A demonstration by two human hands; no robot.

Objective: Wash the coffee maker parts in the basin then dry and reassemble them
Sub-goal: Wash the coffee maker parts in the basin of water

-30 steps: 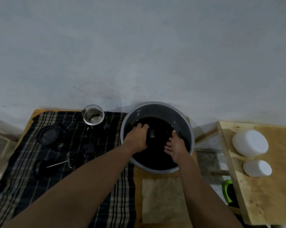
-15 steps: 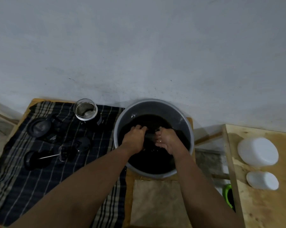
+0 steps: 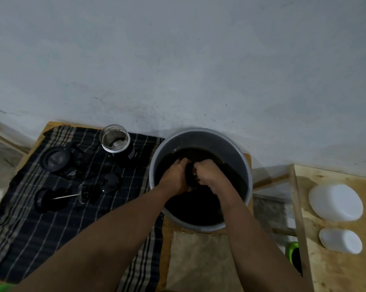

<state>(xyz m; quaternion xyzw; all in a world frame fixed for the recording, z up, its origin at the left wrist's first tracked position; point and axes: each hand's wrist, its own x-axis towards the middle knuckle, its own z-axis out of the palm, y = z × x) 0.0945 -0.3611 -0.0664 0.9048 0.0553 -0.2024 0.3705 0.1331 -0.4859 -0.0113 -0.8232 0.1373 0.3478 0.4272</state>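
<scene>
Left hand (image 3: pixel 175 176) and right hand (image 3: pixel 209 173) gripping dark part (image 3: pixel 191 176) in basin (image 3: pixel 201 138), glass beaker (image 3: pixel 114 140), plunger (image 3: pixel 83 193) on striped cloth (image 3: pixel 51 228)

Wall (image 3: pixel 177 60): pale grey plaster, scuffed and speckled near its base.
Table (image 3: pixel 166 239): light wood, against the wall.
Second table (image 3: pixel 335 275): plywood, right, standing apart.
Light: dim, even.

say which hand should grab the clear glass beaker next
Left, probably. The left hand is on the grey round basin's side nearest the clear glass beaker; the right hand would have to cross over.
</scene>
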